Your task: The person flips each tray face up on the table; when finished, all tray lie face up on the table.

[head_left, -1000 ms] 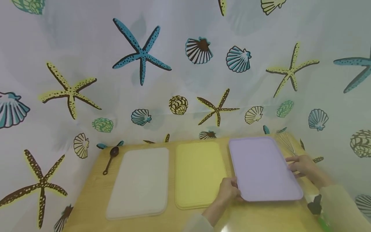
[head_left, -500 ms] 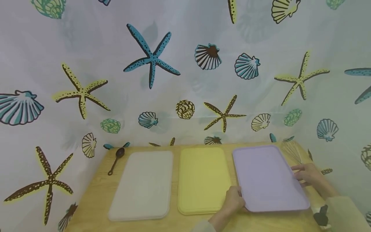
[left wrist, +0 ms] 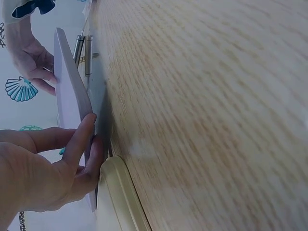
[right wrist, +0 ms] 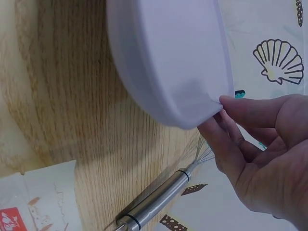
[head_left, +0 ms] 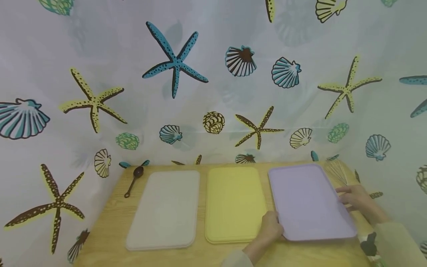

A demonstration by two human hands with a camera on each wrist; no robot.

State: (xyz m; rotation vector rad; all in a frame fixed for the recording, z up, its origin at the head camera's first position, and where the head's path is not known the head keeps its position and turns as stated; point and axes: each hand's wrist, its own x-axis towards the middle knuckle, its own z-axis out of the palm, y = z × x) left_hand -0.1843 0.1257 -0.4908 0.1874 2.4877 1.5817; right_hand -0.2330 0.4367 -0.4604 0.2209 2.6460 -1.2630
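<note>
Both hands hold a lavender tray (head_left: 310, 204) at the right of the table. My left hand (head_left: 269, 230) pinches its left edge near the front corner; in the left wrist view the thumb and fingers grip the rim (left wrist: 79, 91). On the opposite side, my right hand (head_left: 358, 200) pinches the right edge, thumb on top and fingers beneath in the right wrist view. The tray is raised off the wood, with a gap and shadow under it. Close beside my left hand lies a yellow tray (head_left: 235, 204). A metal whisk (right wrist: 156, 199) lies on the table below my right hand.
A white tray (head_left: 165, 211) lies left of the yellow one, and a dark spoon (head_left: 134, 181) beyond it at the far left. A printed packet (right wrist: 43, 202) sits near the right front. A curtain (head_left: 213, 92) patterned with starfish and shells stands behind the table.
The head view has shifted slightly, so the whole scene sits a little further right than one second ago. Both hands keep their hold on the lavender tray, which stays in much the same place.
</note>
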